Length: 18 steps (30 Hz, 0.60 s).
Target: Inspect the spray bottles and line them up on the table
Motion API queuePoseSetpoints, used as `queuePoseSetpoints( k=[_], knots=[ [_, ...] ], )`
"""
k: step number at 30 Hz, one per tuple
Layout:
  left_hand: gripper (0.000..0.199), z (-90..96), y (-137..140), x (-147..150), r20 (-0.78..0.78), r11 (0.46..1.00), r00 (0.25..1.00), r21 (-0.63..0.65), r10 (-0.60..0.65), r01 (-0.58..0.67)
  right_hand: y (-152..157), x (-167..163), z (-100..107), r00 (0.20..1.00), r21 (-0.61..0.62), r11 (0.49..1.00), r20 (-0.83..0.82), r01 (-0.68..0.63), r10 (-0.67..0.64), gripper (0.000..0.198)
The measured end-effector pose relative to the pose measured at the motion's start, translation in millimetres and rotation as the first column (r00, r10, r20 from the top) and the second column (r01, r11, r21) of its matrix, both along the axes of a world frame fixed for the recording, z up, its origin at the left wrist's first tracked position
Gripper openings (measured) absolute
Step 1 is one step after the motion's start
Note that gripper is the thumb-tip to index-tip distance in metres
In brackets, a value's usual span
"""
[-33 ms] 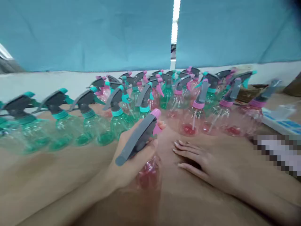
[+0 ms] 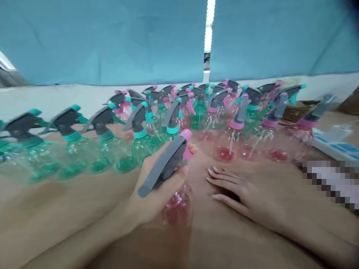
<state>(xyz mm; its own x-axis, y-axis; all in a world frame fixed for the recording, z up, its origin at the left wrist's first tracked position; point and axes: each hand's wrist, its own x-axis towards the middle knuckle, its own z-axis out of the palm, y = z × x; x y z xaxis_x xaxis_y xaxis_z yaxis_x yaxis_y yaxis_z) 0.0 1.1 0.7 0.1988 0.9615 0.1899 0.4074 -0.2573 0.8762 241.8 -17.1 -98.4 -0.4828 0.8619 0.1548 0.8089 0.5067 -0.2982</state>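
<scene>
My left hand (image 2: pixel 153 198) is wrapped round the neck of a pink spray bottle (image 2: pixel 177 211) with a grey trigger head and pink nozzle. The bottle stands upright in front of me, its nozzle pointing away and to the right. To its right, my right hand (image 2: pixel 238 190) rests palm down on the brown table (image 2: pixel 224 239), fingers stretched out and holding nothing. Just beyond my left hand is a green spray bottle (image 2: pixel 143 147) with a turquoise collar. A clear pink spray bottle (image 2: pixel 228 145) stands beyond my right hand.
Several green spray bottles (image 2: pixel 71 160) line the left side. More green and pink bottles crowd the back, before a blue curtain (image 2: pixel 112 45). At the right lie a white and blue box (image 2: pixel 333 145) and a blurred-out pixelated patch. A brown object (image 2: pixel 301 110) sits behind the pink bottles.
</scene>
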Motion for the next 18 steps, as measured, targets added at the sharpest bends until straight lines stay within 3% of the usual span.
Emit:
queuePoseSetpoints(
  k=[9,14,18],
  knots=[
    [0.004,6.7,1.9,2.0,-0.013,0.996,0.997,0.051,-0.075,0.076,2.0,1.2,-4.4,0.997,0.012,1.0,-0.079,-0.026,0.027,0.047],
    [0.022,3.9,4.1,0.6,-0.023,0.986,0.988,0.061,-0.152,0.153,2.6,1.6,-4.8,0.997,0.013,1.0,-0.073,-0.025,0.026,0.047],
    [0.02,3.1,6.0,-1.5,-0.02,0.981,0.984,0.07,-0.178,0.179,2.5,1.6,-5.3,0.996,0.014,0.999,-0.079,-0.03,0.031,0.046]
  ],
)
